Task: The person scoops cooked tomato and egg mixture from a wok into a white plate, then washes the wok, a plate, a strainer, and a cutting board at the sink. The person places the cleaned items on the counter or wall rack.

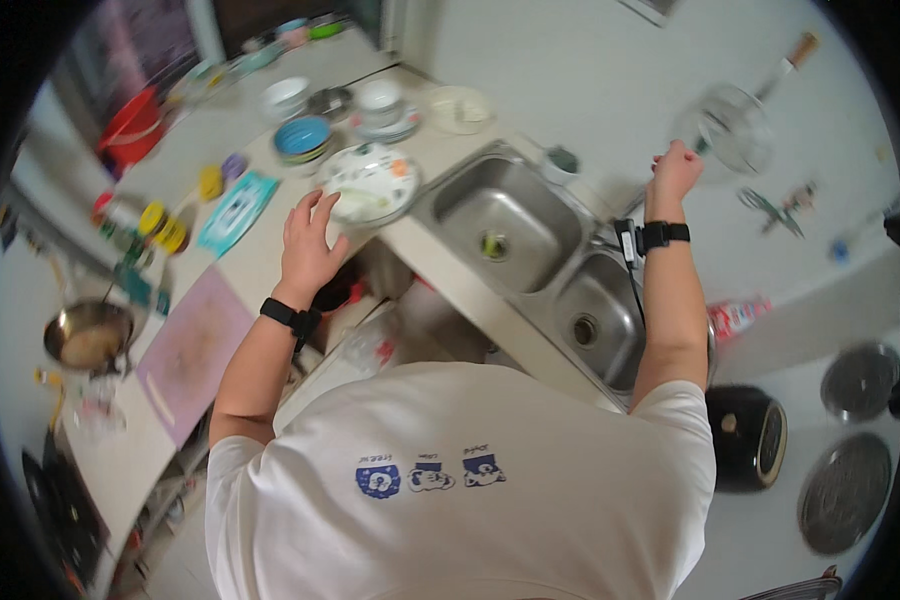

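My left hand (309, 244) is raised over the counter edge with its fingers apart and holds nothing. Just beyond its fingertips lies a round plate (371, 180) with a floral pattern and something pale green on it. Across the sink, my right hand (675, 171) reaches up toward the wall, its fingers curled. Closest to it is a round strainer (727, 127) with a wooden-tipped handle, hanging on the wall. Blur hides whether those fingers grip anything. Below my right forearm is the double steel sink (506, 217), with green scraps in the larger bowl's drain.
Blue bowls (302, 137) and white bowls (380, 101) are stacked behind the plate. On the left are a teal wipes pack (238, 212), a yellow-lidded jar (163, 227), a pink cutting board (199, 349) and a wok (90, 335). Scissors (772, 212) hang right.
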`<state>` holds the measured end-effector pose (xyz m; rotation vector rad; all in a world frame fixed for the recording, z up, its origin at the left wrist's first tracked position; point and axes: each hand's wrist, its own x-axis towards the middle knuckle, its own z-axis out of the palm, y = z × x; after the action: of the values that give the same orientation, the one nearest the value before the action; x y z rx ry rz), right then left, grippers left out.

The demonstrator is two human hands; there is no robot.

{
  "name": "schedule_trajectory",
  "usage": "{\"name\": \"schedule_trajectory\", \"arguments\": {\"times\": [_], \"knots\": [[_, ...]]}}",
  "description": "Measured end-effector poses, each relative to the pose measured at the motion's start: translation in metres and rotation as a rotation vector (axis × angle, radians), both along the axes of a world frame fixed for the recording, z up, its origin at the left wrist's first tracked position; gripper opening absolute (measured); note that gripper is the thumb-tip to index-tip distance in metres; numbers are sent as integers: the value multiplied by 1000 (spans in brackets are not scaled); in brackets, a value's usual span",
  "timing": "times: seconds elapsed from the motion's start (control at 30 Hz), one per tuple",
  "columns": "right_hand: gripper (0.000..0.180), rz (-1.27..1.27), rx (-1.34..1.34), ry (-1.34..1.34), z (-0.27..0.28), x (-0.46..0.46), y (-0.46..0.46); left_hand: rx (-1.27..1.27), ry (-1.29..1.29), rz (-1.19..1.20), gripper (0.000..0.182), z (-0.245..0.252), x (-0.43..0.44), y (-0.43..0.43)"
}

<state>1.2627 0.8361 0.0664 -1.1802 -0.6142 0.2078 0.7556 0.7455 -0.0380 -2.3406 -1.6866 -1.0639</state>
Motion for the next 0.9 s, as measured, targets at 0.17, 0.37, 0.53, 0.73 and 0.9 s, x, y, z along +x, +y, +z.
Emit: {"name": "schedule_trajectory", "arguments": {"times": [0.17,0.37,0.53,0.73,0.9], "knots": [[31,293,49,-373,-3,-151,11,46,-128,403,43,-11,-133,-92],[21,900,-171,-392,-59,-330,10,-112,-291,1226,42,-45,-266,-233],[22,1296,-542,-574,-154,-464,-23,-407,-592,1555,53,-109,-335,-309],[30,1456,-1060,-750,-234,-555,-92,-210,-1165,1317,51,-186,-373,-328],[42,1415,-1007,-705,-282,-570,-104,-94,-1459,1211,28,-195,-367,-332]]}}
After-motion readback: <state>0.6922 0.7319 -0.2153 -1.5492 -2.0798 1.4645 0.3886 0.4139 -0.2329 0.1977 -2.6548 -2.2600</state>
